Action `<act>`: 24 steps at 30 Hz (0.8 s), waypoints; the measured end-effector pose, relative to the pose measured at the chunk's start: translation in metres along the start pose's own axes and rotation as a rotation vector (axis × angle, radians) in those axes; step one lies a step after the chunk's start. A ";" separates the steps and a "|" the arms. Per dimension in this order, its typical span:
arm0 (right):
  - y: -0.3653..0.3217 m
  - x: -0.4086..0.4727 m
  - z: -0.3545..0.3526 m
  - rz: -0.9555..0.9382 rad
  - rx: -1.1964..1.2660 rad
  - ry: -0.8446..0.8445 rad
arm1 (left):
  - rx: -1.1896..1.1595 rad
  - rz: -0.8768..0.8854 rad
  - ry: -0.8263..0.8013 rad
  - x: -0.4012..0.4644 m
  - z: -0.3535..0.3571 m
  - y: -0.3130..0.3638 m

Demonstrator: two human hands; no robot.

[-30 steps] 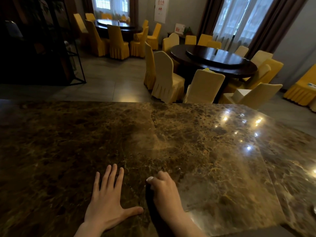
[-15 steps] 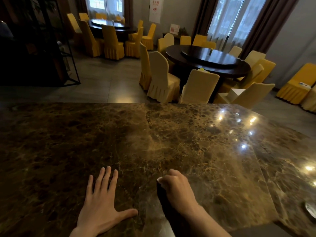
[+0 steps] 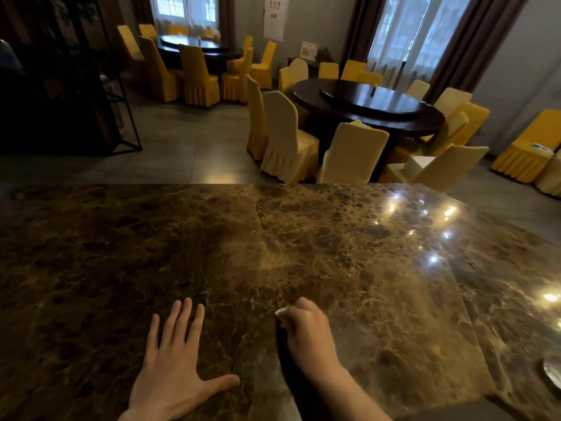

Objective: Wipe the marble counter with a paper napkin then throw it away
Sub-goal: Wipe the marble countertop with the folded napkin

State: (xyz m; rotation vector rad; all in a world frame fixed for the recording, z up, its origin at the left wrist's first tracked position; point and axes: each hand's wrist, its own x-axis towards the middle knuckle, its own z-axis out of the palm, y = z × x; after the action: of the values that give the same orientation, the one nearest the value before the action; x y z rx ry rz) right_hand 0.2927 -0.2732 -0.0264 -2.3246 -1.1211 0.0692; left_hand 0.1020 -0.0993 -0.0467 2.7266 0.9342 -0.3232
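Nearest: left hand (image 3: 176, 369) flat and open on the marble counter (image 3: 379, 253), fingers spread, bracing; right hand (image 3: 306, 332) just beside it, curled shut on a paper napkin (image 3: 280, 312), only a pale corner showing at the fingertips, pressed to the stone. Over the last second the right hand has slid a little rightward and forward while the left barely shifted, so wiping looks underway with most of the counter unwiped. Farther off: round table (image 3: 367, 107) with covered chairs (image 3: 285, 141); no bin in view.

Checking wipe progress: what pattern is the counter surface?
Dark brown marble counter with golden veining, glossy; head view.
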 end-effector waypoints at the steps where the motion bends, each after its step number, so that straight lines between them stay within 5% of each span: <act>1: 0.004 -0.002 -0.004 -0.028 -0.015 -0.018 | 0.007 -0.002 -0.002 0.000 0.000 0.001; 9: 0.082 0.039 -0.057 0.528 -0.150 0.221 | -0.016 0.000 0.032 0.002 0.004 0.001; 17: -0.047 0.006 0.019 0.033 0.117 -0.056 | -0.035 0.016 0.062 0.002 0.008 -0.002; 22: -0.056 -0.010 0.014 -0.222 0.116 -0.349 | -0.026 0.013 0.046 0.003 0.008 -0.003; 24: -0.037 0.002 0.001 -0.153 0.071 -0.297 | -0.053 0.019 0.056 0.002 0.007 -0.003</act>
State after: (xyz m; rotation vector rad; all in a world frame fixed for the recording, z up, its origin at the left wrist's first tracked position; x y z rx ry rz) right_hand 0.2672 -0.2525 -0.0084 -2.2057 -1.4131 0.4013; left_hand 0.1010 -0.0975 -0.0544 2.7076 0.9168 -0.2173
